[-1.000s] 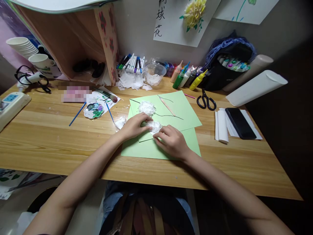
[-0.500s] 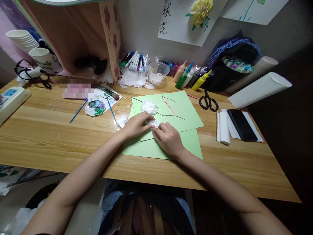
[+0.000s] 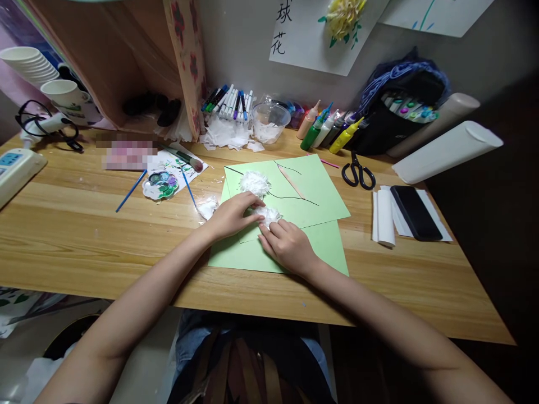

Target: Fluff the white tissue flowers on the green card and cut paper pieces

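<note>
White tuft (image 3: pixel 270 215) lies between left hand (image 3: pixel 236 216) and right hand (image 3: pixel 290 244), pinch unclear; tabletop (image 3: pixel 425 286) extends near and right beyond the green card (image 3: pixel 329 247).

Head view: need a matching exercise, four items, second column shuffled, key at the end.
Column one
1. right hand
2. green sheets
3. scissors
4. black phone

Column two
A. one overlapping the other
B. lying on white paper
C. fingers at a fluffy white tuft
D. ring handles toward the person

Pairs: 1-C, 2-A, 3-D, 4-B
</note>
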A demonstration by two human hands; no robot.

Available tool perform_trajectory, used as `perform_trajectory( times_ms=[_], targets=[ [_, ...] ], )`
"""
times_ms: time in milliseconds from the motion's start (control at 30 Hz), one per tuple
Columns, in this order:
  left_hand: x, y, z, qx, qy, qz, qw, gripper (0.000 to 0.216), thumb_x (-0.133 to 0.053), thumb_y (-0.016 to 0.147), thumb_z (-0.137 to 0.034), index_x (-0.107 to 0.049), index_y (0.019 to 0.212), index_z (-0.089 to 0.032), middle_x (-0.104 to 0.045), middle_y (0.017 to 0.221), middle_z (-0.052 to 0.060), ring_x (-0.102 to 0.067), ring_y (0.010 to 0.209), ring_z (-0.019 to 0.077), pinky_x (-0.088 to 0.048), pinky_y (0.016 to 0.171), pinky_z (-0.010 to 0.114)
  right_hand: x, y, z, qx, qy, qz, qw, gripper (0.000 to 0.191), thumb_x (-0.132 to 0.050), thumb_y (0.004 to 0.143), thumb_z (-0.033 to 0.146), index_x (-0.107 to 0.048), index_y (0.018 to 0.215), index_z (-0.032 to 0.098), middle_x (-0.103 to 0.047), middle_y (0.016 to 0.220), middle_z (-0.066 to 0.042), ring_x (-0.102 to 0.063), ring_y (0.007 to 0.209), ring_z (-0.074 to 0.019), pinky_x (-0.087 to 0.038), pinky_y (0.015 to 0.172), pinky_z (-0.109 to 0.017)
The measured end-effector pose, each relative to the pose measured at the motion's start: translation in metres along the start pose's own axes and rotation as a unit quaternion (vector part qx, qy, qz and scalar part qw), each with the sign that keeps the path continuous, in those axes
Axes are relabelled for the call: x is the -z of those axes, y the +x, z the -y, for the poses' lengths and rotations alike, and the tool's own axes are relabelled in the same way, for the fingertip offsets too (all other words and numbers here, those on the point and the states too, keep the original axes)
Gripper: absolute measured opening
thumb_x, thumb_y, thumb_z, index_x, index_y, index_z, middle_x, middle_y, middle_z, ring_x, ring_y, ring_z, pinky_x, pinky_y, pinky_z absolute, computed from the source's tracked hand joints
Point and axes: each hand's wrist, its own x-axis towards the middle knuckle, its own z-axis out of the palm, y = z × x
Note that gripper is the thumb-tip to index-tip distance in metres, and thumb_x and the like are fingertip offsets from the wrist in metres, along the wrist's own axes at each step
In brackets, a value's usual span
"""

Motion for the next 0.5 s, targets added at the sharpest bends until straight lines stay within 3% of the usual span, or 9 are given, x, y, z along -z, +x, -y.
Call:
perform_trajectory(
  times_ms=[233,500],
  targets=[
    [0.0006,0.0004,-0.0012,0.003,0.002,0.002,1.000,0.019,-0.058,0.084,-0.031,-0.058,0.100,-0.021,-0.062,0.099,0.005,-0.058,0.093,0.0181,-0.046,0.082,0.033,0.0080,-0.0036,-0.0022,-0.012,0.030,-0.015,0.999,0.023,-0.049,0.090,0.020,-0.069,0.097,0.009,-0.056,0.063,-0.003,-0.043,0.062,-0.0161,-0.028,0.055,-0.031],
    [0.0006,-0.0001,-0.0008,0.004,0.014,0.002,1.000,0.019,-0.058,0.084,-0.031,-0.059,0.099,-0.021,-0.062,0.099,0.005,-0.058,0.092,0.0183,-0.046,0.081,0.033,-0.0005,-0.0062,0.0014,-0.014,0.019,-0.002,1.000,0.025,-0.048,0.090,0.019,-0.068,0.100,0.009,-0.057,0.064,-0.004,-0.045,0.063,-0.0163,-0.027,0.055,-0.032]
  ],
)
